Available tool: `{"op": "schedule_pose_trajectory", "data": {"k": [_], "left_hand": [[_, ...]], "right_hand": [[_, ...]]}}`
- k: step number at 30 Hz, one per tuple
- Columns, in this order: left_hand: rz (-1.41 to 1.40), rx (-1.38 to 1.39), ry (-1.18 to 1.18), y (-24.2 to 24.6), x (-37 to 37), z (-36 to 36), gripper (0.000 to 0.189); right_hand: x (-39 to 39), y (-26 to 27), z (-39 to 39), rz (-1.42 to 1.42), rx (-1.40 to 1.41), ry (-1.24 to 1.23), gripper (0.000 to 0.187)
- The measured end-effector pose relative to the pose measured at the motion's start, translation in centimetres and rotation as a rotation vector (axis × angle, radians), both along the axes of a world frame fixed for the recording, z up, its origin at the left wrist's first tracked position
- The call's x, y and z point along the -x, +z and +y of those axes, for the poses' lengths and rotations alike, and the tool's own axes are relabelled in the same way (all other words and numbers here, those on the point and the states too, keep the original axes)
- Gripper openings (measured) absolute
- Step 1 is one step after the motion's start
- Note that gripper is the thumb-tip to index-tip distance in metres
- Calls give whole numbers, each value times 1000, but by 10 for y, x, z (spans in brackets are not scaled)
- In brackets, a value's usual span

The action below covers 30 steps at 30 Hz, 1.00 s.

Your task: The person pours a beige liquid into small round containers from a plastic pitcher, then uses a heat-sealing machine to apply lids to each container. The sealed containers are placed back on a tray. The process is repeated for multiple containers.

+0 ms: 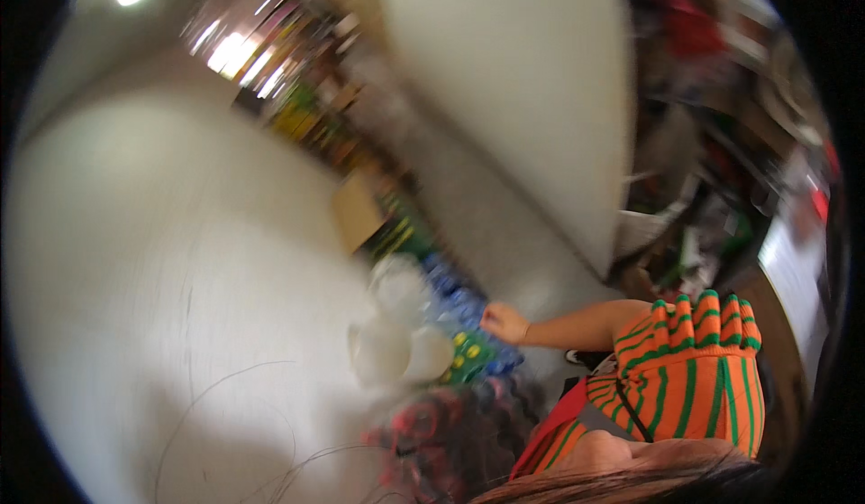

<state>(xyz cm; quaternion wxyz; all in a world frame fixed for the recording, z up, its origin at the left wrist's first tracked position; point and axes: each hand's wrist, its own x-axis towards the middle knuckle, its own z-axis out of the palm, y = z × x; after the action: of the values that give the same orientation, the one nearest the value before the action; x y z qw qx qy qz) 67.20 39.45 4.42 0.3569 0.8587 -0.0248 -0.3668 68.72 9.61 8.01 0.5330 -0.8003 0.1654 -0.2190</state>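
My right hand (503, 323) reaches out from a ruffled orange-and-green striped sleeve (703, 335), fingers bent. It is over or against a row of blue plastic-looking packs (459, 301); blur hides whether it grips anything. Just beside it lies a green pack with yellow spots (470, 357). Pale, translucent rounded containers or bags (382, 352) stand by the white wall, with a clear plastic-like bundle (400, 281) behind them. Nearer to me are blurred red-and-dark wrapped goods (432, 430). My left hand is out of view.
An opened cardboard box (358, 212) and mixed goods (304, 115) line the white wall (169, 234). A grey floor strip (466, 193) runs beside a second white panel (520, 98). Blurred clutter (703, 146) fills the right side. A red strap (554, 423) crosses my front.
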Motion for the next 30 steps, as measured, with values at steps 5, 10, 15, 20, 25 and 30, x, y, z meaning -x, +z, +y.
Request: {"op": "schedule_pose_trajectory", "data": {"k": [5, 10, 15, 20, 25, 30], "left_hand": [[-56, 23, -325, -17, -73, -99, 34], [-59, 38, -681, -72, -113, -219, 35], [-28, 5, -1043, -132, -99, -333, 35], [-19, 7, -1294, -217, -50, -400, 37], [15, 179, -1437, -268, 24, -480, 38], [325, 434, -1449, -203, 70, -543, 31]], "right_hand": [[115, -24, -36, 303, -107, 66, 30], [187, -95, -79, 683, 25, 64, 31], [227, -157, -124, 762, -140, -235, 30], [278, -231, -124, 622, -106, -444, 30], [359, -252, -127, 622, -254, -765, 31], [372, -198, -140, 534, -386, -1250, 31]]}}
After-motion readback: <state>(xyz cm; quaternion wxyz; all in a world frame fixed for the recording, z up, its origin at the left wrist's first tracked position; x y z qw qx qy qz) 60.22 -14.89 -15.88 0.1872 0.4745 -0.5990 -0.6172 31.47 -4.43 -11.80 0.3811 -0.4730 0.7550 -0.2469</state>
